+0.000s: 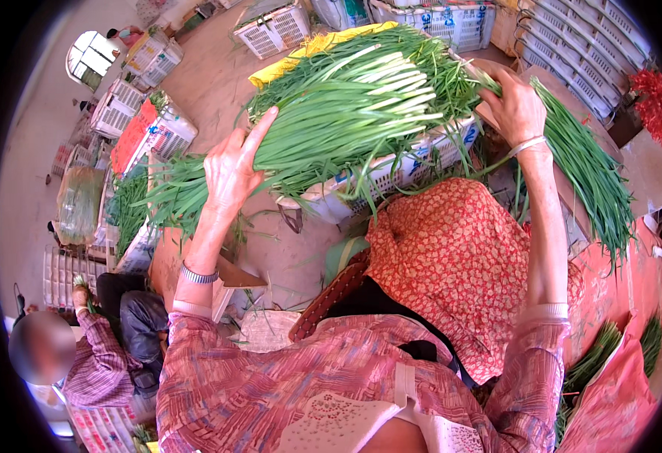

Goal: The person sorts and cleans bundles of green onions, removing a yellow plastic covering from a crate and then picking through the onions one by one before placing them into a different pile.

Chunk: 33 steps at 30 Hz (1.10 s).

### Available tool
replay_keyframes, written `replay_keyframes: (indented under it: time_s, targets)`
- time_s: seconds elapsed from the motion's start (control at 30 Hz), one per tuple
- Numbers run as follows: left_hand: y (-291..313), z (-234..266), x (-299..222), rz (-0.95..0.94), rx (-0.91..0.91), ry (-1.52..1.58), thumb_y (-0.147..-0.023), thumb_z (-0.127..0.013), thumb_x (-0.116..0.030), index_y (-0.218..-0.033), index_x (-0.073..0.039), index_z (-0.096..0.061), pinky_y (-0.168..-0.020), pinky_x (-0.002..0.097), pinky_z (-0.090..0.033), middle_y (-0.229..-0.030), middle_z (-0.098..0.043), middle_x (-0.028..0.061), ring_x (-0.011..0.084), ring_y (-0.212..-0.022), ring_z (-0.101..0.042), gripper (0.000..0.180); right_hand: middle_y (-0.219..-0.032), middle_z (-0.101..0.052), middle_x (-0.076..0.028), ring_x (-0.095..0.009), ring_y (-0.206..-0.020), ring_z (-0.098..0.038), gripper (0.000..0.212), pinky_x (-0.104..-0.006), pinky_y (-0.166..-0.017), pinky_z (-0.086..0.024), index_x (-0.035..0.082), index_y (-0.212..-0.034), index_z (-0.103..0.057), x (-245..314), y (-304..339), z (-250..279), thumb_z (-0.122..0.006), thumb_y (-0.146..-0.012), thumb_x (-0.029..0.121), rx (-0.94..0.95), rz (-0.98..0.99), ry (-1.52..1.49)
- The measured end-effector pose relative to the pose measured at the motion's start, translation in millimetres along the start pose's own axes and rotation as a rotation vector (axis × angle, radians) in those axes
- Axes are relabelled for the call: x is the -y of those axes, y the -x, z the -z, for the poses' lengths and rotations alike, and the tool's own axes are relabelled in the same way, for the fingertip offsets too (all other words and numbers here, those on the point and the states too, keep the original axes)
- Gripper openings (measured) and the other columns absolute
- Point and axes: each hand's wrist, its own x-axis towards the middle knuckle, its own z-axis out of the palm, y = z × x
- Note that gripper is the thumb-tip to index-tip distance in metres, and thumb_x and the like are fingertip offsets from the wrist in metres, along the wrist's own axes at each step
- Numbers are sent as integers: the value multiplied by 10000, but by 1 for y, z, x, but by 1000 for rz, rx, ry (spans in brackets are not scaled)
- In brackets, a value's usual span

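A thick sheaf of garlic chives [346,113], green leaves to the left and pale stem ends to the right, lies over a heap of greens in a white plastic crate [376,185]. My left hand [231,170] is closed over the leafy part of the sheaf, one digit stretched along it; its other fingertips are partly hidden. At the right, my right hand [513,109] wraps round a bunch of garlic chives [584,166], whose leaves hang down to the right. A band circles each wrist.
A red patterned cloth [452,264] covers my lap. Stacked white crates [580,53] stand far right, with red ties [654,106] nearby. More crates [274,30] line the back and left. At lower left, a person [100,362] sits holding a few greens.
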Motion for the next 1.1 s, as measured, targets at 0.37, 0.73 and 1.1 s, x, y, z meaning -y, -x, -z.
replay_keyframes:
  time_s: [0.37, 0.73, 1.1]
  targets:
    - [-12, 0, -19, -120, 45, -90, -490, -648, 81, -1433, -360, -417, -556, 390, -471, -708, -435, 59, 256, -610, -542, 1066, -968, -659, -149, -343, -928, -639, 368, -456, -783, -519, 140, -1081, -640, 119, -1, -14, -651, -842, 421, 157, 357, -411]
    - [16, -16, 6, 73, 57, 43, -513, -697, 48, -1414, -347, -437, -624, 395, -513, -840, -583, 58, 278, -718, -610, 1018, -796, -590, 26, -31, -517, -372, 185, -199, -450, -303, 73, -1014, -567, 63, -14, -5, -598, -936, 237, 434, -219, -1571]
    - [37, -11, 29, 327, -14, 154, -642, -779, -93, -1415, -305, -429, -755, 419, -533, -1062, -672, 132, 344, -919, -661, 875, -992, -681, -189, -353, -905, -663, 406, -417, -796, -519, 89, -1169, -624, 22, 27, -10, -608, -909, 400, 303, 183, -336]
